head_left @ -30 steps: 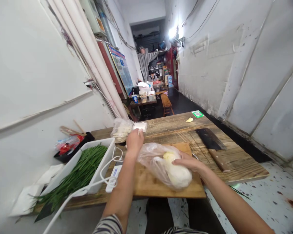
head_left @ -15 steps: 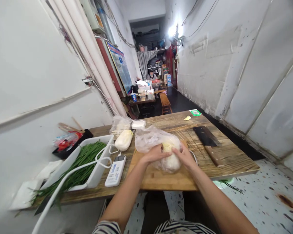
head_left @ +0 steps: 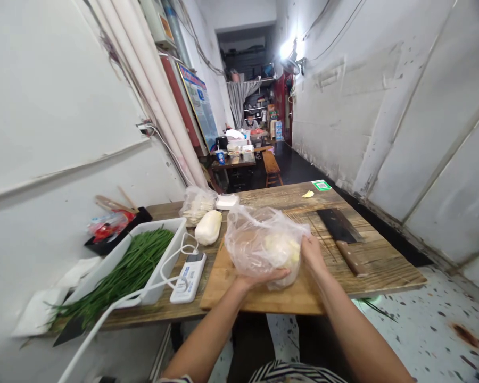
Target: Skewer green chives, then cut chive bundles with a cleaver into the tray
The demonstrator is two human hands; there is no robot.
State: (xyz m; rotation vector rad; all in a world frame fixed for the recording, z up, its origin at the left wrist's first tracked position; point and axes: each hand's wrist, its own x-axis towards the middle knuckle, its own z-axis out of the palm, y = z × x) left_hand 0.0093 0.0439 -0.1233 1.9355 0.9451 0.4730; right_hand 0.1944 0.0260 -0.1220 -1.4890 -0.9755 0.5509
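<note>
Cupping plastic bag (head_left: 259,242), both hands (head_left: 263,277) underneath

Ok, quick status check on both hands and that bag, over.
Left hand and right hand both gripping the plastic bag. Pale vegetable inside, over the cutting board. Cleaver lies apart, right side.

Clear plastic bag (head_left: 259,239) of pale vegetable on cutting board (head_left: 231,290)
</note>
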